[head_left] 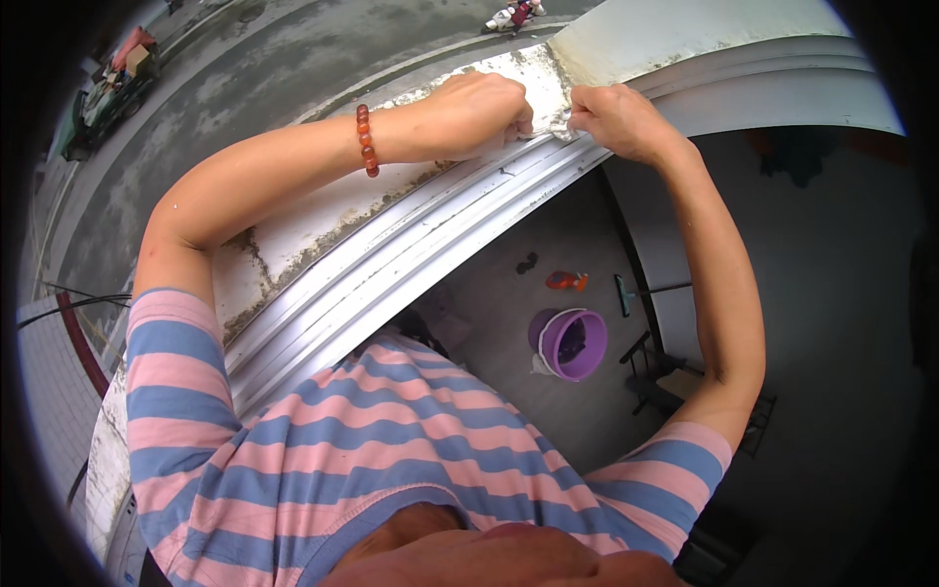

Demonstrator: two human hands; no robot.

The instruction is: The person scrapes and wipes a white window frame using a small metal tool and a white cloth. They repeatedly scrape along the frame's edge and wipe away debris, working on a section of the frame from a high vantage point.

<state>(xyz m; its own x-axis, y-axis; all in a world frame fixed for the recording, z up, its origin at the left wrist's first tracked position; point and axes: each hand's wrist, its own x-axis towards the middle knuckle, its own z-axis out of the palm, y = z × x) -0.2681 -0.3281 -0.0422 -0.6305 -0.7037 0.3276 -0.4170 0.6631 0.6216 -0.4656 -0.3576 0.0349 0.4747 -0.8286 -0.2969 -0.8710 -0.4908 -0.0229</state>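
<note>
Both my hands are at the far end of a silvery metal window track (421,245). My left hand (484,110) is closed, its curled fingers down at the outer edge of the track; what they hold, if anything, is hidden. A beaded bracelet (366,142) circles that wrist. Just to the right, my right hand (618,119) pinches a crumpled whitish scrap, perhaps a cloth (561,128), against the corner where the track meets the side frame. The two hands are a short gap apart.
Outside the track runs a worn, stained white ledge (323,210) above a street with a loaded cart (122,78) and a scooter (514,17). Indoors, a purple bucket (584,344), an orange bottle (565,281) and a squeegee (623,293) are on the floor, beside a dark metal rack (646,367).
</note>
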